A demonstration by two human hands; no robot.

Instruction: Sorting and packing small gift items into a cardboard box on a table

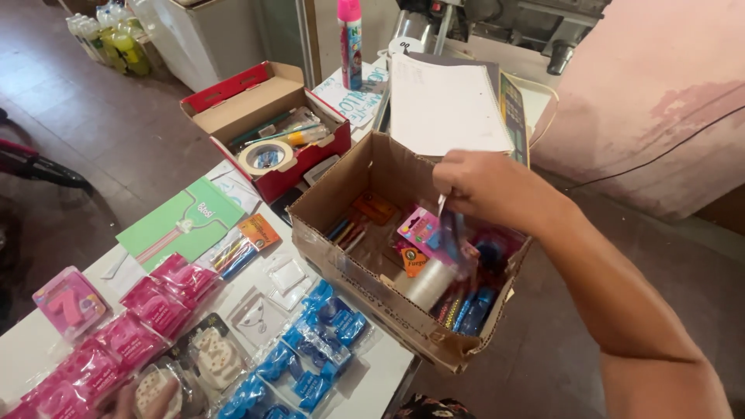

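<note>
My right hand (pixel 485 186) reaches from the right into an open brown cardboard box (pixel 353 268) at the table's edge. Its fingers pinch the top of a pink blister packet (pixel 423 229) held upright inside the box. Under the packet lie pens, small blue packets and a clear roll (pixel 431 283). A sliver of what looks like my left hand (pixel 128 399) shows at the bottom edge, among clear packets of decorations (pixel 209 357); its fingers are hidden.
On the white table (pixel 31 345) lie rows of pink packets (pixel 159 302), blue packets (pixel 314 341) and a green card (pixel 182 221). A red-lined box with a tape roll (pixel 268 155), a notebook (pixel 446 105) and a pink bottle (pixel 351 39) stand behind.
</note>
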